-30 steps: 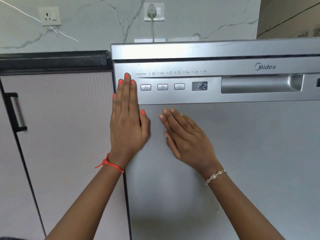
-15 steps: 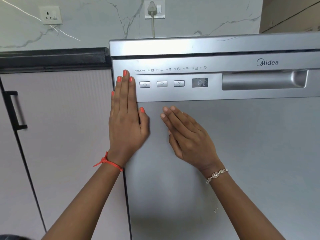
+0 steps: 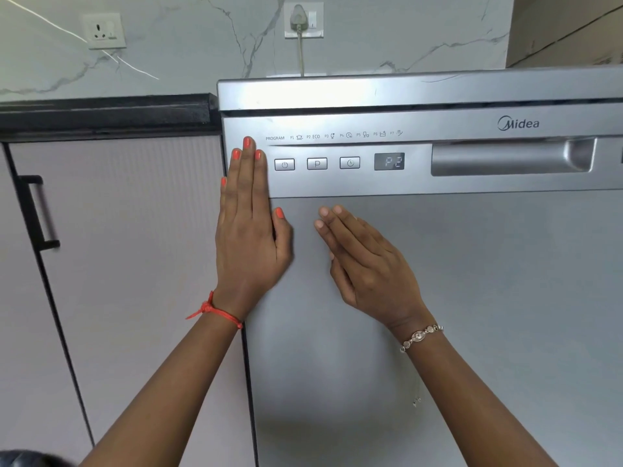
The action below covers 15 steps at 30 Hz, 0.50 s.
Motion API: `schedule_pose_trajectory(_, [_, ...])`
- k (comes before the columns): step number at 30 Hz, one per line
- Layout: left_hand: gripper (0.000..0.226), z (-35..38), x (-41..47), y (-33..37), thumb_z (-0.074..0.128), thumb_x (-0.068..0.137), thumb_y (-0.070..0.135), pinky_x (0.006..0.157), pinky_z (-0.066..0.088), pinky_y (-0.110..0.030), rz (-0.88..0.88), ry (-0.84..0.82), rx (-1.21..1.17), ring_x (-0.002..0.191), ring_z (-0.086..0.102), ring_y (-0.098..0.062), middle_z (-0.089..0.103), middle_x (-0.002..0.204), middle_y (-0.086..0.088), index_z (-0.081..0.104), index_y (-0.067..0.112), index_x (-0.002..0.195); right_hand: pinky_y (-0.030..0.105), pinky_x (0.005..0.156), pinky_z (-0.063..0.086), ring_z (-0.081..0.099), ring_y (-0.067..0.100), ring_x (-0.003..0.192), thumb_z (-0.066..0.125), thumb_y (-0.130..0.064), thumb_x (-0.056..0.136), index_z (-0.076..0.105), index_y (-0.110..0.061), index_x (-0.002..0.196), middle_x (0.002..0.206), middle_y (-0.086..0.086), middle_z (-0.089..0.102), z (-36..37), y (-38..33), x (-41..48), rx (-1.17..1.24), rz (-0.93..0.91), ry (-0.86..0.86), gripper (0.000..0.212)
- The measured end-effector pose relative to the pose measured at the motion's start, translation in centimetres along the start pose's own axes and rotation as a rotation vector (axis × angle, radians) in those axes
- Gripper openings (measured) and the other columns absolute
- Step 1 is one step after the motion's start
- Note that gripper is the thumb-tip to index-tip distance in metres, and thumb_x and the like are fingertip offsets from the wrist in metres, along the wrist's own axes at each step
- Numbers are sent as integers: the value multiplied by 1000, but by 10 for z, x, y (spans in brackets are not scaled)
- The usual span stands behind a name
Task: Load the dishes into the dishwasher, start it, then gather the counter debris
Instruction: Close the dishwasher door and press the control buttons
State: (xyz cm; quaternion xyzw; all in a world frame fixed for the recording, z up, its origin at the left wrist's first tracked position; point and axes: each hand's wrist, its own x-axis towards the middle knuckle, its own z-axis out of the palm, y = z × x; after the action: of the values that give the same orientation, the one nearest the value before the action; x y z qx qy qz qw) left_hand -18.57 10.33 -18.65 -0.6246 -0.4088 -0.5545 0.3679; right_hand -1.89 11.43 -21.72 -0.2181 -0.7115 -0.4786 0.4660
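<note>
The silver steel dishwasher [image 3: 472, 298] is standing closed before me. I am seeing the left hand [image 3: 249, 237] flat on it, fingers straight together, just left of the rectangular grey power button [image 3: 284, 164]; the right hand [image 3: 367, 261], equally straight, is lying lower.
</note>
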Motion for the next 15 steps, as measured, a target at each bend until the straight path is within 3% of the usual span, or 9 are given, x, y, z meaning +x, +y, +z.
schedule_pose_trajectory(15, [64,-14,1,8,39,87,14,118,4,-37,-48,-133,106,144,7,-21,14,155,-14,16,1,145,35,98,42,50,24,118,48,-4,82,63,4,115,121,15,62,1,-1,1,57,17,62,37])
